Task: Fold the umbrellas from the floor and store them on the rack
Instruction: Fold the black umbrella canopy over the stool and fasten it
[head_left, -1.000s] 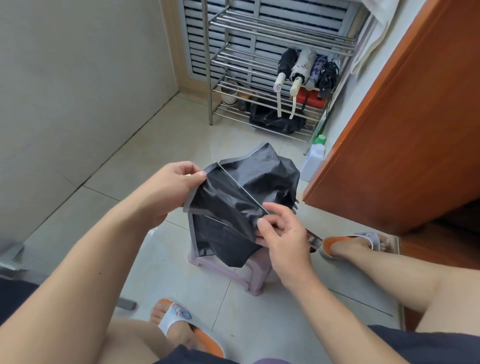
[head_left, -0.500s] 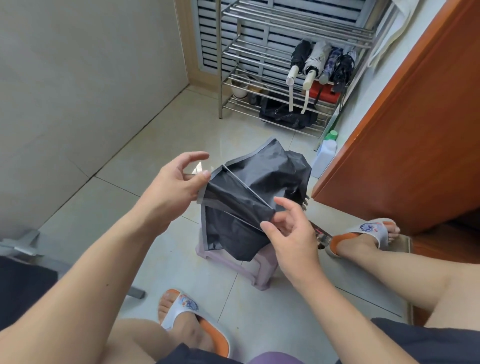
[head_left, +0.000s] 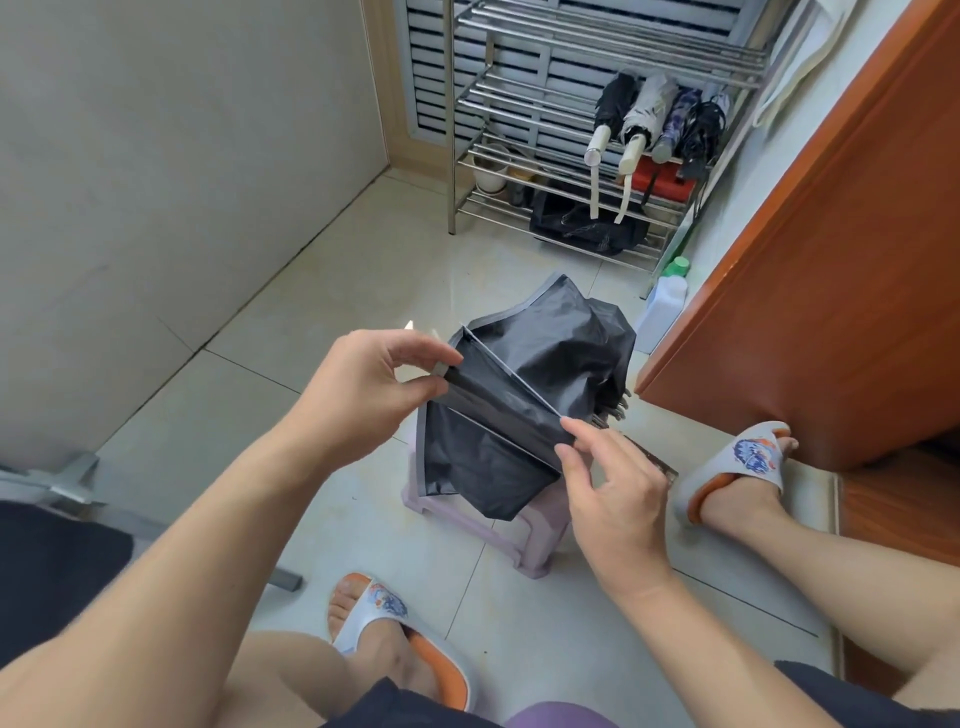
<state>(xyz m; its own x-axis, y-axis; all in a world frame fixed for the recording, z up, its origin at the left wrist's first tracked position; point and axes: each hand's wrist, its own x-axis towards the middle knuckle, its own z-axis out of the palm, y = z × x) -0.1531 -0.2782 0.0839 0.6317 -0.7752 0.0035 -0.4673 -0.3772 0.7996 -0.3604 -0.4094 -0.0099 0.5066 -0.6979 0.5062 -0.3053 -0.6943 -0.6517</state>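
The black umbrella (head_left: 524, 395) is held above the pink stool (head_left: 524, 540), one canopy pleat stretched between the left hand (head_left: 374, 384), pinching its outer hem, and the right hand (head_left: 613, 488), pinching the near end.

Pale tiled floor (head_left: 322, 270), grey wall (head_left: 156, 156) — perhaps a wooden door (head_left: 831, 312).

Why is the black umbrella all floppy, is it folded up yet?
Not yet. The black umbrella is collapsed but its cloth hangs loose; the left hand and right hand pinch one panel flat between them.
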